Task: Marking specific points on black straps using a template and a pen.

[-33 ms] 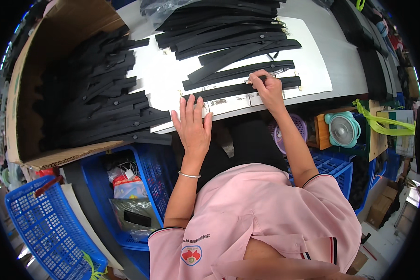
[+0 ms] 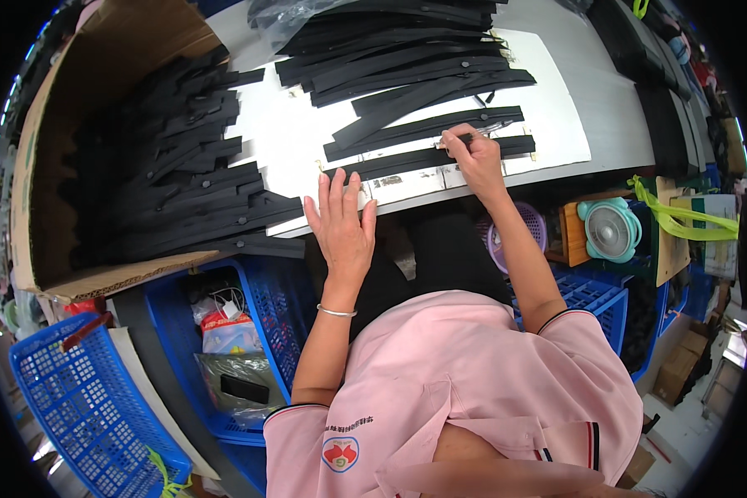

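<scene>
My left hand (image 2: 342,232) lies flat with its fingers apart, fingertips on the left end of the nearest black fabric strip (image 2: 390,164). That strip lies along the front edge of a white lit board (image 2: 560,124). Toward its right end, my right hand (image 2: 477,158) is closed around a slim pen (image 2: 498,126), with the tip down at the strip; my fingers partly hide it. Just beyond lies another black strip (image 2: 423,131) with a round button. Farther back, many more black strips (image 2: 407,62) lie in a loose pile.
At the left a cardboard box (image 2: 124,286) on its side holds a heap of black strips (image 2: 191,183). Blue crates (image 2: 66,398) stand below, one with bags and a phone (image 2: 245,389). A small teal fan (image 2: 612,230) and a purple basket (image 2: 533,224) are at the right.
</scene>
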`<state>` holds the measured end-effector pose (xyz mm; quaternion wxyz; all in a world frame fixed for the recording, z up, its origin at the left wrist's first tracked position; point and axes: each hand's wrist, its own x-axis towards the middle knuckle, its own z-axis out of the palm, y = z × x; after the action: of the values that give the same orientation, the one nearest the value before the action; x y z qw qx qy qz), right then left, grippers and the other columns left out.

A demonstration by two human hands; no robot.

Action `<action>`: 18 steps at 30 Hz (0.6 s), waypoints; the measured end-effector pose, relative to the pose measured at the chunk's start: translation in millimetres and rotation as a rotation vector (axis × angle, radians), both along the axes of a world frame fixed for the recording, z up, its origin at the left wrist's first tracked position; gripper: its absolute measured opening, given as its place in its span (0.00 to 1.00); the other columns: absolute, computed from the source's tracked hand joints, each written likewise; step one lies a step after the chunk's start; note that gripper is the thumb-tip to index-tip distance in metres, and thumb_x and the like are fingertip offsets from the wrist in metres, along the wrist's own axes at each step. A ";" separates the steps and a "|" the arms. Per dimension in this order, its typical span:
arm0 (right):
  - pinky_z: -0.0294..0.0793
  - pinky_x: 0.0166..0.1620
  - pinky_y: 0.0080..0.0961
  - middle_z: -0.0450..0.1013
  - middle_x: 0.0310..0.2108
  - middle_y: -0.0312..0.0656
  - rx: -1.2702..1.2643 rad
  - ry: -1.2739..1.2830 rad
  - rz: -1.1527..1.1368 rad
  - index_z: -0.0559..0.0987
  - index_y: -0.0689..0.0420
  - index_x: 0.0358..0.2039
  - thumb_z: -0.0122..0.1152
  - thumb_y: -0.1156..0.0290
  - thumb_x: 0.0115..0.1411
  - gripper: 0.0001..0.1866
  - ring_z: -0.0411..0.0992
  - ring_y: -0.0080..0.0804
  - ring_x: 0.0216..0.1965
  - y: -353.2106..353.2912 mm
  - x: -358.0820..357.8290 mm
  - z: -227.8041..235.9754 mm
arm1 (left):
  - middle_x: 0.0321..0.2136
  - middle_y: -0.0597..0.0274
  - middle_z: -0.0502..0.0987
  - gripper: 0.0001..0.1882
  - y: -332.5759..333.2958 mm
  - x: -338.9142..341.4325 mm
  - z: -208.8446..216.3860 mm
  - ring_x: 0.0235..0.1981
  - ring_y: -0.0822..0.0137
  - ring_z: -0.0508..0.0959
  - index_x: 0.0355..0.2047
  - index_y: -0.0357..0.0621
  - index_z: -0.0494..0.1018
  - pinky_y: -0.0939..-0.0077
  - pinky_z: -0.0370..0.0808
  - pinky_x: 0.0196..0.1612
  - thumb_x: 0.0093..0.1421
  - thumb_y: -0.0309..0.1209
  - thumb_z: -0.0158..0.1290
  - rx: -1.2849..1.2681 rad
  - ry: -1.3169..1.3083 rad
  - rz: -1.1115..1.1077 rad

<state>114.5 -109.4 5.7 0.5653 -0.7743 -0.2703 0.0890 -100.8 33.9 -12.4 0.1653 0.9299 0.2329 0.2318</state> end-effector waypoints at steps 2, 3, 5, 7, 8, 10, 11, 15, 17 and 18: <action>0.66 0.26 0.21 0.79 0.27 0.36 0.045 -0.053 0.025 0.81 0.67 0.28 0.63 0.70 0.66 0.13 0.69 0.18 0.22 0.4 0.3 -4.0 | 0.65 0.56 0.67 0.27 -0.6 -0.7 1.5 0.71 0.51 0.59 0.63 0.46 0.69 0.41 0.46 0.72 0.65 0.37 0.59 -0.024 0.010 0.003; 0.66 0.26 0.21 0.79 0.27 0.36 0.045 -0.049 0.023 0.81 0.67 0.28 0.63 0.70 0.66 0.13 0.69 0.18 0.22 -0.1 0.4 -6.5 | 0.65 0.56 0.67 0.27 -1.4 -1.3 1.7 0.71 0.51 0.59 0.63 0.46 0.69 0.41 0.46 0.72 0.65 0.37 0.59 -0.023 0.013 0.000; 0.66 0.26 0.22 0.80 0.28 0.36 0.024 -0.122 0.055 0.81 0.67 0.27 0.63 0.71 0.65 0.13 0.69 0.19 0.21 0.4 2.0 -10.3 | 0.67 0.56 0.65 0.27 -1.6 -0.3 4.6 0.72 0.52 0.56 0.65 0.47 0.68 0.43 0.43 0.73 0.67 0.36 0.57 -0.053 0.040 0.004; 0.67 0.26 0.23 0.80 0.28 0.37 -0.001 -0.142 0.051 0.81 0.67 0.27 0.63 0.70 0.65 0.13 0.70 0.22 0.20 -0.3 3.6 -9.9 | 0.66 0.55 0.65 0.27 -7.8 5.3 11.2 0.72 0.51 0.57 0.64 0.46 0.69 0.42 0.45 0.72 0.66 0.36 0.58 -0.031 0.014 0.028; 0.67 0.26 0.23 0.80 0.29 0.38 0.006 -0.177 0.050 0.81 0.67 0.27 0.63 0.70 0.65 0.13 0.72 0.24 0.21 -0.2 3.9 -7.2 | 0.66 0.53 0.66 0.26 -12.6 9.5 15.8 0.71 0.50 0.59 0.62 0.44 0.70 0.42 0.46 0.72 0.65 0.35 0.59 -0.010 -0.017 0.054; 0.68 0.26 0.24 0.81 0.29 0.39 0.014 -0.211 0.051 0.81 0.67 0.27 0.63 0.70 0.65 0.13 0.73 0.26 0.21 1.6 3.4 -4.0 | 0.64 0.53 0.68 0.24 -19.3 25.8 19.7 0.69 0.49 0.62 0.60 0.43 0.72 0.44 0.50 0.71 0.65 0.34 0.59 -0.063 -0.107 -0.024; 0.69 0.26 0.24 0.81 0.29 0.39 0.007 -0.207 0.048 0.81 0.67 0.27 0.64 0.70 0.64 0.13 0.74 0.28 0.21 2.3 3.6 -4.5 | 0.62 0.52 0.70 0.22 -23.0 37.1 21.3 0.67 0.49 0.65 0.58 0.43 0.74 0.46 0.53 0.70 0.64 0.32 0.59 -0.118 -0.195 -0.097; 0.70 0.27 0.25 0.81 0.29 0.40 -0.005 -0.227 0.059 0.81 0.67 0.28 0.64 0.70 0.64 0.12 0.76 0.30 0.22 4.5 3.2 -4.0 | 0.48 0.56 0.79 0.12 -36.4 81.3 22.1 0.50 0.54 0.75 0.46 0.41 0.81 0.61 0.66 0.58 0.60 0.26 0.62 -0.258 -0.357 -0.157; 0.70 0.26 0.25 0.81 0.29 0.41 -0.005 -0.236 0.049 0.81 0.67 0.29 0.64 0.70 0.64 0.12 0.75 0.29 0.22 4.4 2.4 -6.1 | 0.41 0.60 0.80 0.07 -37.2 91.4 16.6 0.45 0.57 0.76 0.38 0.41 0.82 0.63 0.67 0.52 0.59 0.26 0.62 -0.247 -0.302 -0.135; 0.69 0.26 0.24 0.80 0.28 0.41 0.024 -0.226 0.042 0.81 0.67 0.28 0.64 0.70 0.64 0.12 0.75 0.28 0.21 4.9 2.6 -7.0 | 0.37 0.63 0.79 0.04 -37.5 96.0 14.4 0.42 0.59 0.76 0.32 0.42 0.81 0.65 0.67 0.48 0.57 0.26 0.64 -0.216 -0.345 -0.106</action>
<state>117.1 -104.6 -1.2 0.5384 -0.7667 -0.3496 0.0095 -4.8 -3.6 2.0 0.3135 0.8641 0.1756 0.3524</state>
